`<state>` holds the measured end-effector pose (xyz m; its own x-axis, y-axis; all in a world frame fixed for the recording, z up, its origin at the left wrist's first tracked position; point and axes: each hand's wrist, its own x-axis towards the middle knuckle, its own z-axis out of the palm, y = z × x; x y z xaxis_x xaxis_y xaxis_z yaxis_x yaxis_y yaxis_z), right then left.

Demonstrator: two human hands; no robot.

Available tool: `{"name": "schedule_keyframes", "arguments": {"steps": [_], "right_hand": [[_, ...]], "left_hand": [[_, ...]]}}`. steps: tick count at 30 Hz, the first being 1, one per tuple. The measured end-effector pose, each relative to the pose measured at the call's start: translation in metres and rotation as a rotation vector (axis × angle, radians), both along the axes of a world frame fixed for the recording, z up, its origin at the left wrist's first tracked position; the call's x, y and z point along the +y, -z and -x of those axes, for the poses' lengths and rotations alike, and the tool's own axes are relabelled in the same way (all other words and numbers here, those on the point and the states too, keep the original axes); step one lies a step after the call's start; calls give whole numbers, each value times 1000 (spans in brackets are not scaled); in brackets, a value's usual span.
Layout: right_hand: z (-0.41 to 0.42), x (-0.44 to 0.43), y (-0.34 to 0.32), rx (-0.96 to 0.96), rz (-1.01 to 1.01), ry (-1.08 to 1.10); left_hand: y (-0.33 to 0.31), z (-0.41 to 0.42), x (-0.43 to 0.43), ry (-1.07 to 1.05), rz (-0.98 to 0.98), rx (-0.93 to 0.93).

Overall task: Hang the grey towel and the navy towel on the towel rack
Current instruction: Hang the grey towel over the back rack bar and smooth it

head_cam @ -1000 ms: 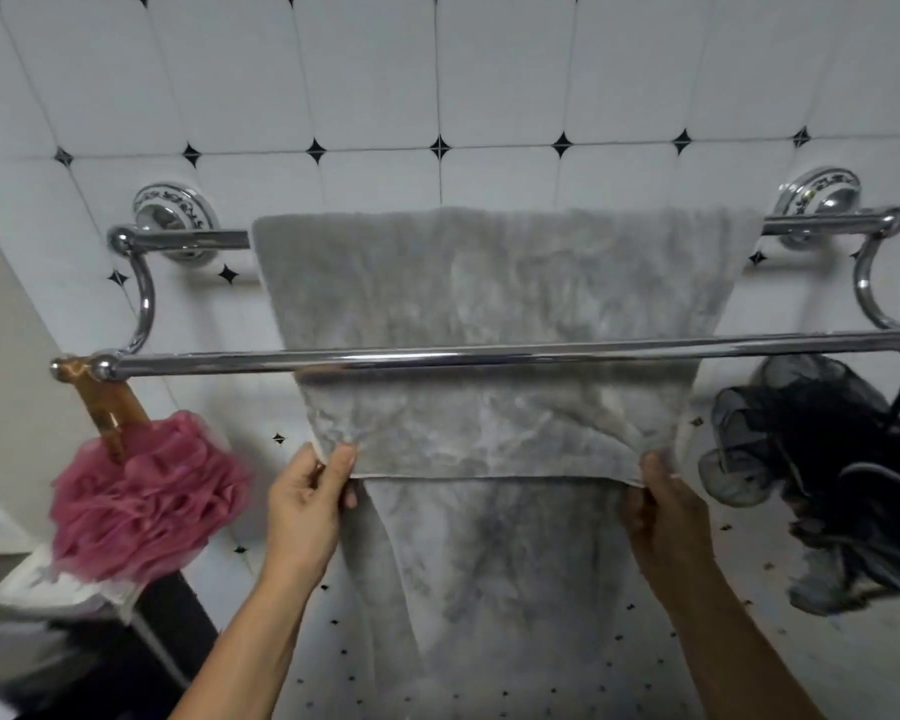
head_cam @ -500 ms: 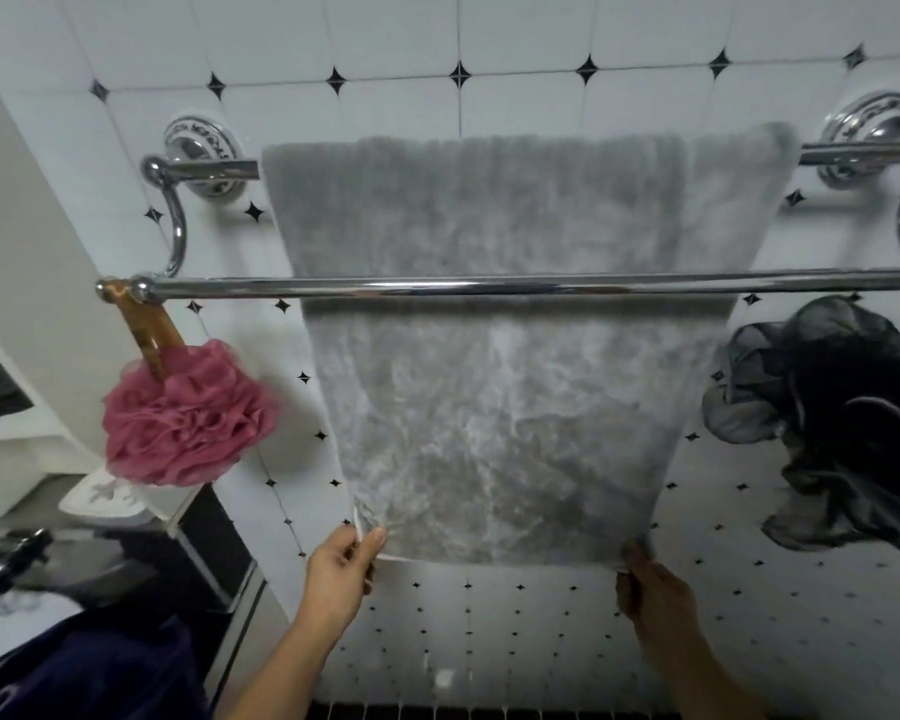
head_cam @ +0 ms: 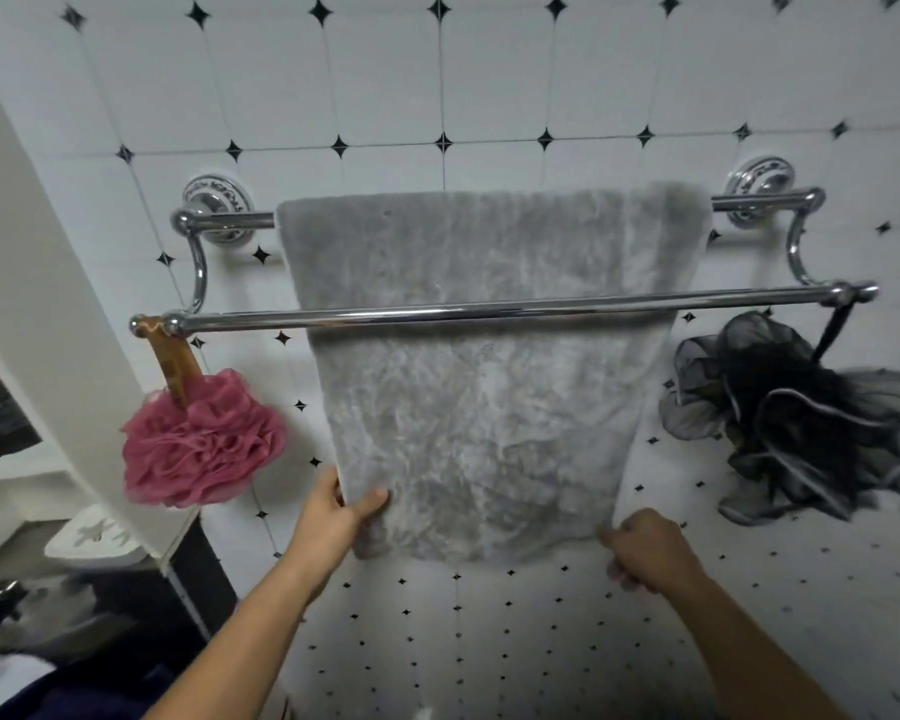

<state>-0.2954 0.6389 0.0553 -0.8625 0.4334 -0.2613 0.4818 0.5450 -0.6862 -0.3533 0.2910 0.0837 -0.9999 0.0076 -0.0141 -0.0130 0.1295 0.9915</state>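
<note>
The grey towel [head_cam: 484,407] hangs over the back bar of the chrome double towel rack [head_cam: 489,310] and drops behind the front bar. My left hand [head_cam: 341,517] pinches its lower left corner, thumb on the front. My right hand [head_cam: 645,550] holds the lower right corner with curled fingers. A dark navy cloth [head_cam: 100,693] shows at the bottom left edge; it may be the navy towel, mostly out of frame.
A pink bath pouf [head_cam: 198,444] hangs from the rack's left end. A black mesh pouf [head_cam: 791,423] hangs from the right end. White tiled wall behind. A white soap dish [head_cam: 94,537] and a dark counter lie low on the left.
The towel's front flap has been drawn down level with the back layer, and both hands sit lower on its bottom corners. The view has tilted, so the rack appears lower in frame.
</note>
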Motion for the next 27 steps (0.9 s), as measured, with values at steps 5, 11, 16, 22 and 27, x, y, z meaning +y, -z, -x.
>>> {"name": "schedule_keyframes", "arguments": {"steps": [5, 11, 16, 22, 27], "right_hand": [[3, -19, -117, 473, -247, -69], [0, -16, -252, 1040, -437, 161], [25, 24, -301, 711, -506, 219], [35, 20, -298, 767, -638, 226], [41, 21, -307, 734, -1041, -2]], "left_hand": [[-78, -5, 3, -102, 449, 77], [-197, -35, -17, -211, 567, 443], [-264, -7, -32, -535, 806, 619], [-264, 29, -14, -93, 56, 233], [-261, 41, -15, 119, -137, 131]]}}
